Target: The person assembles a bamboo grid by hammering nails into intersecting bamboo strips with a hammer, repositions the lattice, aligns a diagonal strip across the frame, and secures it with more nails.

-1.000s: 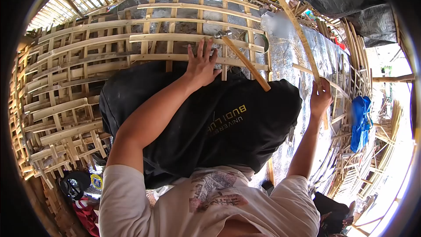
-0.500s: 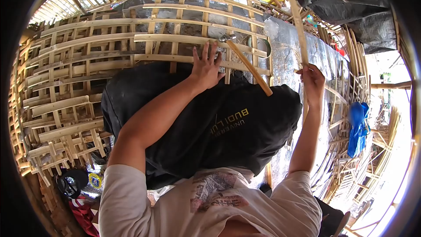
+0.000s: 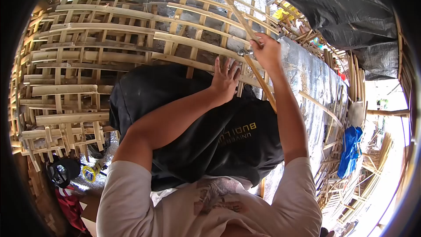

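A lattice of crossed bamboo slats [image 3: 188, 40] lies in front of me, its near edge against the black printed cloth [image 3: 153, 90] over my lap. My left hand [image 3: 226, 81] rests at that near edge, fingers spread and holding nothing. In my right hand [image 3: 266, 52] is the lower end of a long bamboo strip [image 3: 232, 6], pinched between thumb and fingers. The strip slants away to the upper left above the lattice. A hammer [image 3: 259, 79] with a wooden handle lies across the lattice between my hands, partly behind my right forearm.
More woven bamboo [image 3: 83, 55] spreads to the left. Shiny silver sheeting [image 3: 300, 68] lies at right, with a blue plastic bag [image 3: 351, 149] and loose bamboo beyond. Black tarp [image 3: 351, 0] hangs upper right. A yellow round object [image 3: 89, 174] and black cap [image 3: 63, 173] sit lower left.
My right hand has moved left and forward, swinging the bamboo strip from beside the lattice to a slant over it. My left hand keeps its place at the near edge. The view has shifted slightly.
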{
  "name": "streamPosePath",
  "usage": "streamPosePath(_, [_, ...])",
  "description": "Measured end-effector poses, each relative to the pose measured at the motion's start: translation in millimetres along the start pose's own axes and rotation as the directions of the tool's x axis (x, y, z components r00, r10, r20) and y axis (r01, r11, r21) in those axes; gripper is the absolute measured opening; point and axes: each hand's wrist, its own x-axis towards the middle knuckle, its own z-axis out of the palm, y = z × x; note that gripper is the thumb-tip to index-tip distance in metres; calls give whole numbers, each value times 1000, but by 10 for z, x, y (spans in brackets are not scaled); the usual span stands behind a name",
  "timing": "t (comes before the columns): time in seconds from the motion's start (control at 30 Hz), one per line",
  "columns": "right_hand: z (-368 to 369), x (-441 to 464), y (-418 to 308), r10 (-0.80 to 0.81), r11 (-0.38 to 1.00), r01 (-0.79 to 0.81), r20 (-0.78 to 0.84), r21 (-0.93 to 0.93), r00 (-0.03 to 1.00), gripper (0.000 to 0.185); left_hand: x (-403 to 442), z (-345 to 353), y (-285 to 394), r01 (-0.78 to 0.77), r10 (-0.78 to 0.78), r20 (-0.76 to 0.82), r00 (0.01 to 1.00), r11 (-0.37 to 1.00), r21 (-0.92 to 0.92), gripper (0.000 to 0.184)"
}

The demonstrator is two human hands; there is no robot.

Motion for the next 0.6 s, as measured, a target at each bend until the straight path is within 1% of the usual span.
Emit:
streamPosePath(0.03, [122, 57, -62, -18, 999, 18, -2, -32, 1000, 25, -4, -2, 10, 2, -2, 37, 999, 1000, 3, 82])
streamPosePath(0.07, [210, 96, -114, 18, 999, -17, 17, -29, 1000, 26, 6, -1, 15, -1, 0, 104, 995, 1000, 10, 79])
streamPosePath(0.17, [584, 261, 74, 38, 999, -37, 24, -35, 999, 27, 7, -76, 8, 18, -15, 170, 985, 1000, -16, 77])
streamPosePath(0.2, [643, 260, 75, 51, 998, -51, 10, -33, 999, 27, 16, -167, -11, 22, -17, 218, 976, 1000, -20, 75])
streamPosePath(0.3, [827, 324, 140, 56, 996, -57, -20, -62, 998, 25, 69, -161, -7, 45, -48, 229, 972, 999, 21, 75])
streamPosePath(0.33, [877, 340, 152, 42, 996, -45, -33, -71, 999, 25, 90, -191, 2, 43, -45, 293, 955, 999, 14, 75])
streamPosePath(0.4, [922, 354, 85, 17, 996, -22, -62, -87, 998, 23, 102, -226, 16, 31, -36, 327, 944, 999, 20, 75])
streamPosePath(0.5, [855, 308, -187, 128, 956, -116, 28, -269, 991, 25, 112, -249, 39, 15, -18, 372, 928, 1000, 10, 76])
streamPosePath(0.6, [830, 268, -371, 188, 897, -144, 67, -417, 980, 29, 116, -272, 41, 18, -12, 403, 915, 1000, -12, 77])
